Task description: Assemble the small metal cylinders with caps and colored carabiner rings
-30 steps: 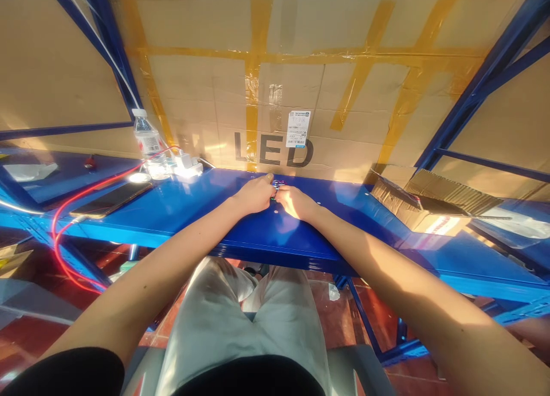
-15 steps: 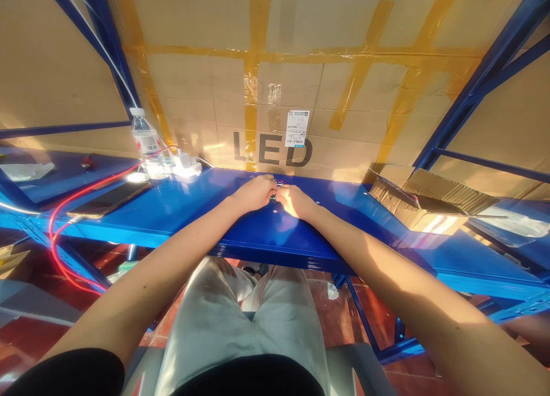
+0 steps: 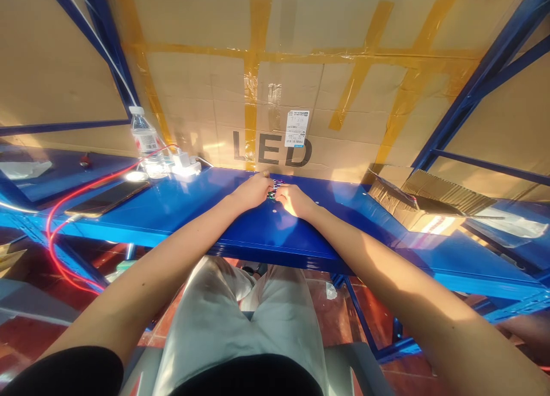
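Note:
Between my two hands, above the blue tabletop [image 3: 275, 235], is a small dark object with multicoloured patches [image 3: 275, 188]. Its kind is too small to make out. My left hand [image 3: 253, 189] closes on its left side, one finger raised near the top. On the opposite side, my right hand [image 3: 295, 200] is closed with bent fingers gripping it, sunlight falling across the back of the hand. Fingers cover much of the object, and only a narrow part shows in the gap.
A water bottle [image 3: 145, 138], a white plug adapter [image 3: 185, 164] and a phone [image 3: 107, 199] with a red cable [image 3: 54, 230] lie to the left. An open cardboard box [image 3: 429, 207] stands right. Behind rises a large taped cardboard panel [image 3: 193, 104].
My left hand has shifted slightly left and one finger has lifted. More of the multicoloured object now shows between the hands. My right hand has hardly moved.

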### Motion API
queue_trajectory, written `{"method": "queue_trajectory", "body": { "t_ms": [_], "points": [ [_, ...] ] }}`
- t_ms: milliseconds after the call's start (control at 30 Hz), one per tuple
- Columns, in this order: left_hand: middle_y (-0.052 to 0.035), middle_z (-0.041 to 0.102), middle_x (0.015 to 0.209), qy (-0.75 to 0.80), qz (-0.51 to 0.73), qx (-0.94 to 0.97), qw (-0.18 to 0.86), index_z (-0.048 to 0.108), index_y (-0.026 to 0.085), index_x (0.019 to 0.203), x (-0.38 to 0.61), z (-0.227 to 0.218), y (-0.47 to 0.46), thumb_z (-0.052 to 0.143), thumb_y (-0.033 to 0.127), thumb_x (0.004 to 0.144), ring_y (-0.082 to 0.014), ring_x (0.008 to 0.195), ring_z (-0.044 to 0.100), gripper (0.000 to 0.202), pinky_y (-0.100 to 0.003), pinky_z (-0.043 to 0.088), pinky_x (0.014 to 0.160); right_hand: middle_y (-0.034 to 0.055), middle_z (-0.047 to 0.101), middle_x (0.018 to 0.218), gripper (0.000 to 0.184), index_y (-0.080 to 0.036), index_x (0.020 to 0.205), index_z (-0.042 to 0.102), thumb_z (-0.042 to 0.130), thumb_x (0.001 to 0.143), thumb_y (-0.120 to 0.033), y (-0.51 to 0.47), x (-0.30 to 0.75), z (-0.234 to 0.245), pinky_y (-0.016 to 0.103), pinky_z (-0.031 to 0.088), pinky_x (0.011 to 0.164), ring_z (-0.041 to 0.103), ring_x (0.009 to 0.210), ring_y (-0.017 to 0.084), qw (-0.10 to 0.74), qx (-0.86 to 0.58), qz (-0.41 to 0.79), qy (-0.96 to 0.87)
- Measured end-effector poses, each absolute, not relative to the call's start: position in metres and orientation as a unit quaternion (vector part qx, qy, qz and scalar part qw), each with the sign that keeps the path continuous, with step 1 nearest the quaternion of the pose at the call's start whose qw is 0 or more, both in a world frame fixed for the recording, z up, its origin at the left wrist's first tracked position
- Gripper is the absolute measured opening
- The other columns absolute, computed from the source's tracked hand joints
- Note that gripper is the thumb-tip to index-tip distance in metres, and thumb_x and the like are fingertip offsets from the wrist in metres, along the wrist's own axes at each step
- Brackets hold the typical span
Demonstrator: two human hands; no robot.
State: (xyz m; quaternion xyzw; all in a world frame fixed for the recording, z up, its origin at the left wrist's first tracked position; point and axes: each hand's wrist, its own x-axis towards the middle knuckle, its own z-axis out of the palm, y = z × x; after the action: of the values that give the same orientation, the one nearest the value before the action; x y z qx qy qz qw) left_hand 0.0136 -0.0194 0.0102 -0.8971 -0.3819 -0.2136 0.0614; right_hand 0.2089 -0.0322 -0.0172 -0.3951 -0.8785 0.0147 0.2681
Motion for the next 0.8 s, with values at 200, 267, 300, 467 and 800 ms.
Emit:
{"method": "queue_trajectory", "body": {
  "t_ms": [200, 267, 300, 467, 800],
  "points": [
    [-0.0067, 0.075, 0.09, -0.42, -0.253, -0.868, -0.079, 0.072, 0.019, 0.088, -0.006, 0.004, -0.003, 0.062, 0.024, 0.093, -0.0219, 0.084, 0.066, 0.012, -0.034, 0.051, 0.083, 0.0067, 0.069, 0.084, 0.017, -0.018, 0.075, 0.058, 0.054, 0.089, -0.01, -0.032, 0.215, -0.016, 0.03, 0.043, 0.071, 0.058, 0.076, 0.019, 0.28, -0.443, 0.042, -0.851],
    [-0.0058, 0.076, 0.09, -0.421, -0.262, -0.861, -0.115, 0.071, 0.019, 0.088, -0.008, 0.004, -0.003, 0.064, 0.025, 0.092, -0.021, 0.083, 0.066, 0.01, -0.033, 0.051, 0.082, 0.0054, 0.069, 0.083, 0.008, -0.019, 0.083, 0.06, 0.056, 0.087, -0.013, -0.033, 0.218, -0.015, 0.03, 0.043, 0.069, 0.057, 0.074, 0.019, 0.3, -0.457, 0.057, -0.835],
    [-0.0057, 0.077, 0.091, -0.416, -0.266, -0.86, -0.13, 0.072, 0.018, 0.089, -0.008, 0.004, -0.004, 0.064, 0.025, 0.091, -0.0209, 0.083, 0.067, 0.01, -0.033, 0.051, 0.081, 0.0043, 0.068, 0.081, 0.007, -0.019, 0.088, 0.06, 0.057, 0.086, -0.014, -0.033, 0.22, -0.014, 0.029, 0.043, 0.068, 0.057, 0.072, 0.019, 0.312, -0.464, 0.066, -0.826],
    [-0.0063, 0.078, 0.096, -0.395, -0.286, -0.853, -0.185, 0.074, 0.017, 0.094, -0.004, 0.006, -0.009, 0.062, 0.021, 0.089, -0.0203, 0.086, 0.068, 0.013, -0.034, 0.052, 0.084, 0.0012, 0.067, 0.076, 0.017, -0.018, 0.091, 0.064, 0.057, 0.077, -0.011, -0.033, 0.222, -0.008, 0.028, 0.045, 0.065, 0.058, 0.069, 0.017, 0.381, -0.471, 0.151, -0.781],
    [-0.0069, 0.07, 0.083, -0.468, -0.378, -0.787, -0.134, 0.065, 0.018, 0.082, -0.014, 0.014, -0.006, 0.05, 0.021, 0.095, -0.0235, 0.083, 0.063, 0.02, -0.036, 0.049, 0.081, 0.0089, 0.077, 0.074, 0.02, -0.018, 0.077, 0.056, 0.066, 0.094, -0.025, -0.06, 0.209, 0.019, 0.024, 0.035, 0.041, 0.055, 0.043, 0.011, 0.318, -0.443, 0.386, -0.744]
  ]
}}
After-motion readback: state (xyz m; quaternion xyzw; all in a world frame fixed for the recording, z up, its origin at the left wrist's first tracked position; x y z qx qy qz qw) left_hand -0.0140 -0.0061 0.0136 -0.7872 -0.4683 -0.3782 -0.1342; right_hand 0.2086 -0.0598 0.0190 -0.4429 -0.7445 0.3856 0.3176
